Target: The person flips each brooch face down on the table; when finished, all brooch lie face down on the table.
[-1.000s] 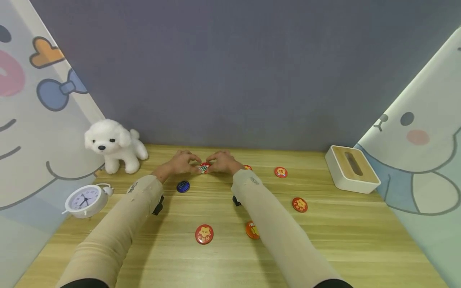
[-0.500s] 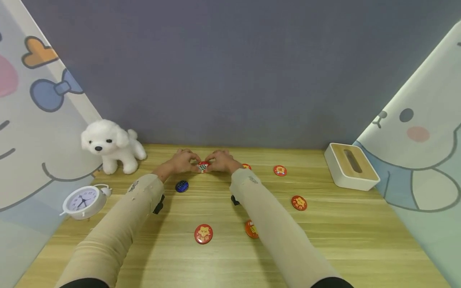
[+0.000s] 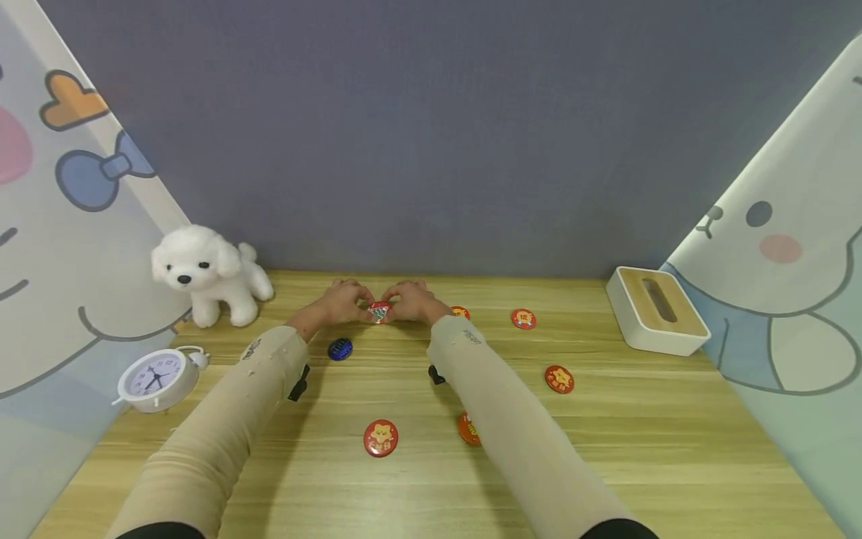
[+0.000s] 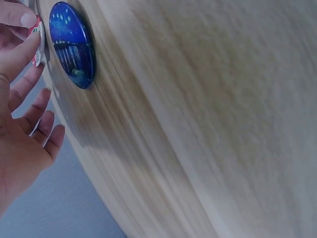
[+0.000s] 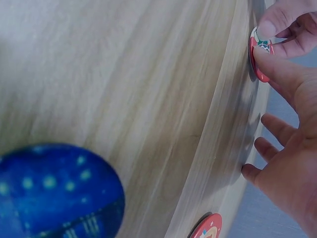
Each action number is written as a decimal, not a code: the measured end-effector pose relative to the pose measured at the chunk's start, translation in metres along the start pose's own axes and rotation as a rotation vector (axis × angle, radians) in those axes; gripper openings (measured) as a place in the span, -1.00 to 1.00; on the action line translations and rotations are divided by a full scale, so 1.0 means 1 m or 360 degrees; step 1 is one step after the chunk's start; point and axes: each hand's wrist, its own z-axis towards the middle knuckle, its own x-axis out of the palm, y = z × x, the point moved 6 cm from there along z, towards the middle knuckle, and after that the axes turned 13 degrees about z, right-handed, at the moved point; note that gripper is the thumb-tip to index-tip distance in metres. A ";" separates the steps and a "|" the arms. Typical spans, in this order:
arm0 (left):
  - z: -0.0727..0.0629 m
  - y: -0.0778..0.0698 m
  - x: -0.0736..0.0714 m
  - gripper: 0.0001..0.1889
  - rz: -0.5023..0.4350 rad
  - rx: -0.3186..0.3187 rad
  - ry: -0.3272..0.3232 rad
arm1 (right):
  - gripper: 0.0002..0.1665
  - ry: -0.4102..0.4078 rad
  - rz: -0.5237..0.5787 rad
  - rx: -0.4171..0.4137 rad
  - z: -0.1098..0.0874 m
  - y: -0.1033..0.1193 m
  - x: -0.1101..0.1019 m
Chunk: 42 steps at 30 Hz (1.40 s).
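A small round badge, red with a green-and-white pattern, stands near the table's back edge between both hands. My left hand pinches its left side between thumb and finger. From the opposite side my right hand pinches it with thumb and finger. Both wrist views show the badge tipped up on edge by the thumbs, with the other fingers of each hand spread loosely. A blue badge lies just in front of the left hand.
Red badges lie around the wooden table: one in front, an orange-red one partly under the right sleeve, several on the right. A plush dog and alarm clock stand left, a tissue box right.
The hands stay nearly in place, both still pinching the badge. Its face has turned slightly between the fingers. The head view has shifted a little.
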 end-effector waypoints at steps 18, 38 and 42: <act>-0.001 -0.001 -0.003 -0.64 0.0005 0.0064 -0.0116 | -0.67 -0.0089 0.0194 0.0004 -0.002 0.001 -0.001; -0.002 -0.005 -0.010 -0.70 -0.0034 0.0051 -0.0195 | -0.79 -0.0153 0.0309 -0.0006 -0.001 0.000 -0.004; -0.003 -0.004 -0.011 -0.73 -0.0050 0.0046 -0.0191 | -0.79 -0.0150 0.0351 -0.0012 -0.001 -0.001 -0.003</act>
